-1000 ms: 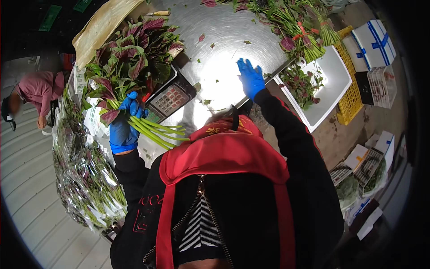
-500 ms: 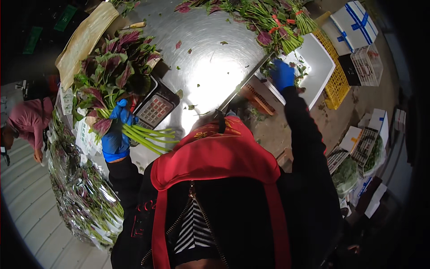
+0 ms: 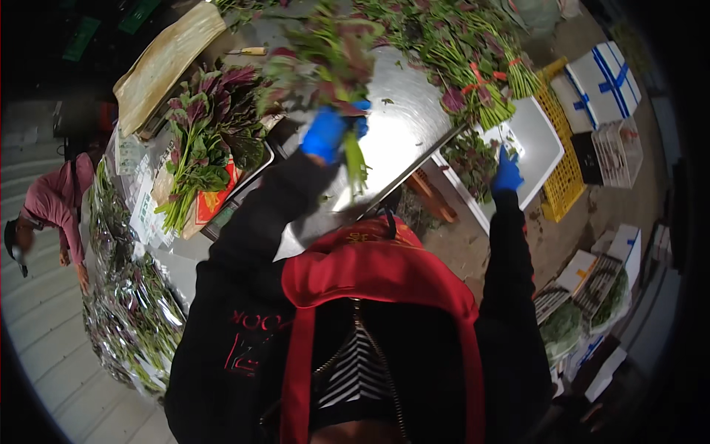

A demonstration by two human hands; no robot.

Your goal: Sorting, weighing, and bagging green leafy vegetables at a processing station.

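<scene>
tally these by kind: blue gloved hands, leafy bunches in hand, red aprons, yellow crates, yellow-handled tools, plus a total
blue gloved hands: 2, the left hand and the right hand
leafy bunch in hand: 1
red apron: 1
yellow crate: 1
yellow-handled tool: 1
total: 6

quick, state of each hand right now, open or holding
Left hand: closed around a bunch of leafy greens.
Right hand: over the white box, grip unclear.

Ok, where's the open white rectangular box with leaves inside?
In the head view, the box is right of the shiny metal table, beside the yellow plastic crate, blue-gloved right hand over it.
</scene>
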